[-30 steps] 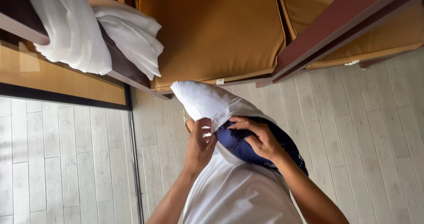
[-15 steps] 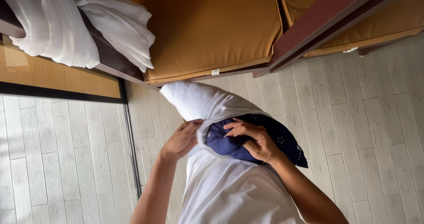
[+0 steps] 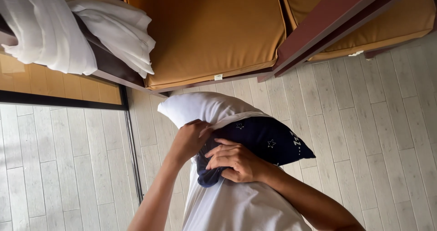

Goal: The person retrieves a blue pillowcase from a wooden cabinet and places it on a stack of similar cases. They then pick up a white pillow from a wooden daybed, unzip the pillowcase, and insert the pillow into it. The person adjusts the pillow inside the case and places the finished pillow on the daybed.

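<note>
A white pillow [image 3: 205, 108] is held up in front of me over the floor. A dark blue pillowcase with small white stars [image 3: 266, 137] covers part of it on the right side. My left hand [image 3: 189, 140] grips the bunched blue edge against the white pillow. My right hand [image 3: 234, 161] clutches the gathered blue fabric just below and to the right. The lower part of the pillow [image 3: 241, 208] runs down toward me between my forearms.
An orange-brown cushioned seat [image 3: 209, 30] with a dark wooden frame [image 3: 337, 17] stands ahead. White folded cloths [image 3: 54, 30] hang over a dark armrest at the upper left. Pale plank flooring [image 3: 373, 130] surrounds me, with a dark floor track [image 3: 132, 144] at left.
The blue pillowcase has been pulled further over the pillow's right end. My left hand has shifted right to join my right hand on the blue edge.
</note>
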